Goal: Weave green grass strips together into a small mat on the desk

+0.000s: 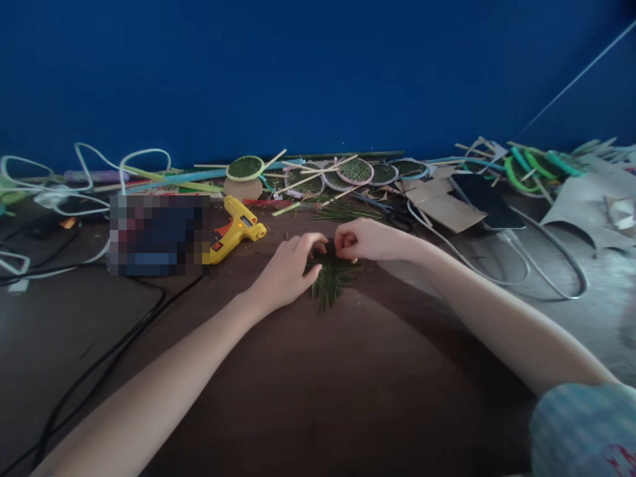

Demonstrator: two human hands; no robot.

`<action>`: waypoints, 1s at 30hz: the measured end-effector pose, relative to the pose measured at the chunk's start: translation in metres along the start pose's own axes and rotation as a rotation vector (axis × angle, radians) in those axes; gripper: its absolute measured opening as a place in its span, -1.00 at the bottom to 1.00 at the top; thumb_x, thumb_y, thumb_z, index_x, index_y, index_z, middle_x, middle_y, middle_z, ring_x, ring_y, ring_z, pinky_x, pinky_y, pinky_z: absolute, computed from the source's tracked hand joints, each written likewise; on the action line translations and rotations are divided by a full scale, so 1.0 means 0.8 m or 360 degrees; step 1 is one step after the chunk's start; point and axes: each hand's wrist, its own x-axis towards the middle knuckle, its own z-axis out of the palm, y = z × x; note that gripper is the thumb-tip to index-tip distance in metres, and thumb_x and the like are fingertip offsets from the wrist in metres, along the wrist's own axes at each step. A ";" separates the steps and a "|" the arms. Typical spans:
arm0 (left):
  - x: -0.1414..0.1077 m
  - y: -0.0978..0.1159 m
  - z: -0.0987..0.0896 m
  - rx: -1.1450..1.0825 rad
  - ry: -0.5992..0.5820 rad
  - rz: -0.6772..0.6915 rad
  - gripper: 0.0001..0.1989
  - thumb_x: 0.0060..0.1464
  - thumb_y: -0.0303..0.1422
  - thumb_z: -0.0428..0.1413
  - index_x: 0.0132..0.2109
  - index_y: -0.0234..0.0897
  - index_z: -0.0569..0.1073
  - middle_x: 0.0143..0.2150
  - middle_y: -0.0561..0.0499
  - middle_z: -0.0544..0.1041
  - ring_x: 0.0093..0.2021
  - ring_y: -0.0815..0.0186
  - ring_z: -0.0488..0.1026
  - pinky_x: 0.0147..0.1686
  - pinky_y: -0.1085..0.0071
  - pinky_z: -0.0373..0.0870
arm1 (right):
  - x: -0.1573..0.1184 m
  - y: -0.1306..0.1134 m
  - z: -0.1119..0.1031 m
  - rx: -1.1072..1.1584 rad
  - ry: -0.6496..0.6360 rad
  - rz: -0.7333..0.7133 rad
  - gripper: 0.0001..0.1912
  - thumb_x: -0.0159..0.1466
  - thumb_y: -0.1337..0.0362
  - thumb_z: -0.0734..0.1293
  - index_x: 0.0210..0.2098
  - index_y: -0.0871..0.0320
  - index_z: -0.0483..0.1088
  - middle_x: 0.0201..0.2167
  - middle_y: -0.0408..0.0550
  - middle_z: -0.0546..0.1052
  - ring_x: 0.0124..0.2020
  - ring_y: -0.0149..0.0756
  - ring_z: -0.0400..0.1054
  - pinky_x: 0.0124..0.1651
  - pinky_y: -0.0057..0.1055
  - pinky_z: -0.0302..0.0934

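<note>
A small woven piece of thin dark green leaf strips (328, 289) lies on the brown table, its loose ends fanning out towards me and to the right. My left hand (289, 266) rests at its left side, thumb apart from the curved fingers and touching the edge. At the upper right of the weave, my right hand (362, 240) is closed in a pinch on a green leaf strip, mostly covered by the fingers. The top of the weave is hidden between both hands. More loose green strips (342, 212) lie just behind them.
A yellow glue gun (233, 230) lies left of my hands, beside a blurred-out object (159, 235). Along the blue wall (318, 73) are several round woven pieces with coloured rims (355, 170), sticks and scraps. Cardboard (442, 204), a phone (487, 201) and white cables (527, 265) are at right; black cables (134, 324) run left.
</note>
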 end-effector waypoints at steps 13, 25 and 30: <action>0.000 0.000 -0.001 0.0057 -0.0007 -0.0033 -0.70 0.03 -0.47 0.02 -0.05 -0.25 0.19 -0.21 -0.02 0.37 -0.19 0.26 0.36 -0.18 0.27 0.30 | 0.000 -0.002 0.000 -0.0038 -0.0011 0.0047 -0.91 0.00 0.28 0.29 -0.51 0.17 0.31 -0.67 -0.21 0.36 -0.63 -0.48 0.19 -0.51 -0.51 0.02; 0.001 0.001 -0.002 0.0051 -0.0036 0.0002 -0.74 0.02 -0.49 0.00 -0.09 -0.26 0.24 -0.23 -0.01 0.38 -0.19 0.27 0.33 -0.17 0.29 0.28 | -0.002 -0.004 -0.001 0.0004 -0.0021 0.0038 -0.93 -0.01 0.31 0.28 -0.49 0.15 0.29 -0.66 -0.22 0.40 -0.60 -0.46 0.24 -0.48 -0.50 0.05; -0.001 0.001 -0.002 0.0018 -0.0022 0.0016 -0.76 -0.01 -0.53 -0.01 -0.14 -0.26 0.26 -0.25 0.01 0.37 -0.21 0.30 0.32 -0.19 0.36 0.29 | -0.001 -0.003 0.004 -0.0019 0.0049 0.0031 -0.93 -0.02 0.32 0.28 -0.50 0.15 0.29 -0.65 -0.22 0.40 -0.60 -0.47 0.22 -0.49 -0.51 0.05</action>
